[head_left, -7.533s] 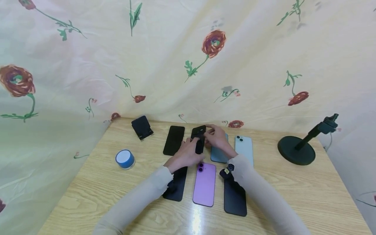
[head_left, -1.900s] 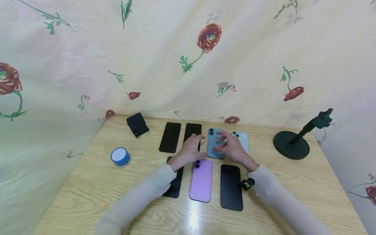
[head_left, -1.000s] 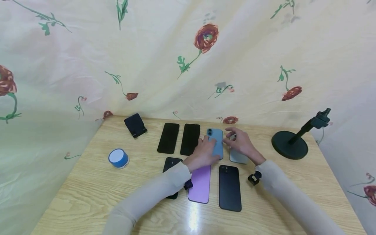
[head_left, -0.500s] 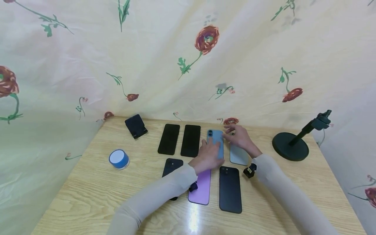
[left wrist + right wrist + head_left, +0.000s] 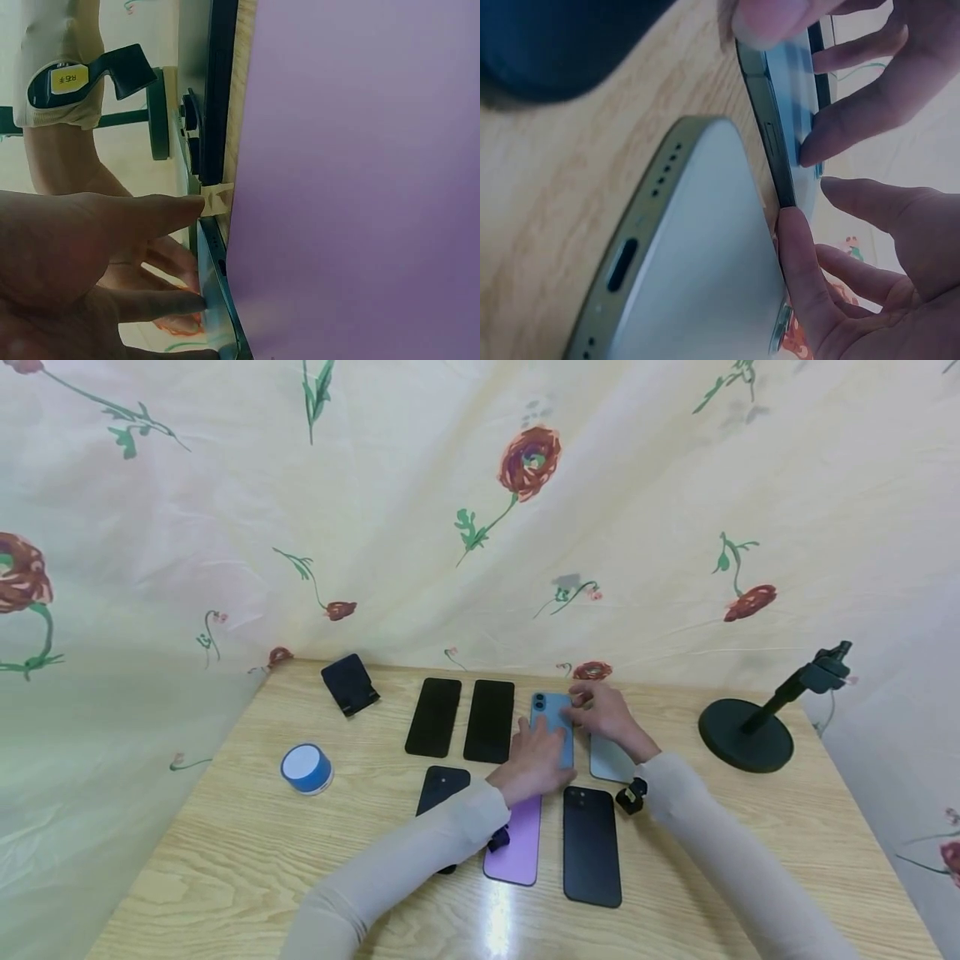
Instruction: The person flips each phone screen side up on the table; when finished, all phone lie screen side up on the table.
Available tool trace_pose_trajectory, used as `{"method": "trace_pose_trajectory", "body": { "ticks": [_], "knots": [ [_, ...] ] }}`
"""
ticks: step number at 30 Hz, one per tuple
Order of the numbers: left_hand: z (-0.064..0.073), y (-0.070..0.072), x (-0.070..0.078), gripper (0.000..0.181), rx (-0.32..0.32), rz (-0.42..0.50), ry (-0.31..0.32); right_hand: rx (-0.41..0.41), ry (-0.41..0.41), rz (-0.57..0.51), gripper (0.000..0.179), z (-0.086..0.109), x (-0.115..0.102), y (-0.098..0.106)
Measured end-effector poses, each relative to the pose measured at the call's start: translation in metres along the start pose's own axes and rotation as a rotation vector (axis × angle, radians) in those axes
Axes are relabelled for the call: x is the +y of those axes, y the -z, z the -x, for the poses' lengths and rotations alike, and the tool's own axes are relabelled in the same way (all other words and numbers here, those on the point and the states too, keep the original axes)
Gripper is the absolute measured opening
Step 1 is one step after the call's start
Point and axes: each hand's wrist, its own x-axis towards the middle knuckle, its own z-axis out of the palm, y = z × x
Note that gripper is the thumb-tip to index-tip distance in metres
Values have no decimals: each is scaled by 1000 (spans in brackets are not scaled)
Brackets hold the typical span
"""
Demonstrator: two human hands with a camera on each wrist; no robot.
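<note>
Blue phone [image 5: 553, 708] lay just right of the frame's centre, long axis near vertical, cameras toward the top, a narrow strip of table [image 5: 225, 860] dividing it from the black phone [image 5: 490, 721], beneath the spread, unclasped left hand [image 5: 532, 760], while the right hand [image 5: 606, 712], loosely parted, touched its right edge.

Looking forward and down over the table [image 5: 225, 843] in head view, low and close in wrist views, sharing the blue phone [image 5: 552, 706].
</note>
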Motion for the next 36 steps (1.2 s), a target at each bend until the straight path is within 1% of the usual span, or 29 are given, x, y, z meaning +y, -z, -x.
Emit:
{"method": "trace_pose_trajectory", "body": {
  "ticks": [5,11,17,21,25,29,32,36],
  "knots": [
    [0,2,3,67,2,-5,8,18,23,79,51,-1,-3,-4],
    [-2,0,5,66,20,-52,9,15,22,128,54,-2,-6,-8],
    [-4,-2,6,66,8,-77,11,17,13,142,54,-1,-6,-8],
    [-6,-1,6,66,-3,-93,-4,31,28,158,54,-2,-5,-7],
    [-8,0,5,63,-5,-108,-26,29,43,166,54,-3,-3,-6],
    [-8,0,5,61,-2,-104,-48,23,37,161,53,-3,-3,-5],
    [-7,0,6,61,-12,-104,-46,17,28,150,53,-3,-3,-5],
    [-6,-1,8,60,-19,-127,-46,15,22,151,53,-3,-3,-4]
  ]
}}
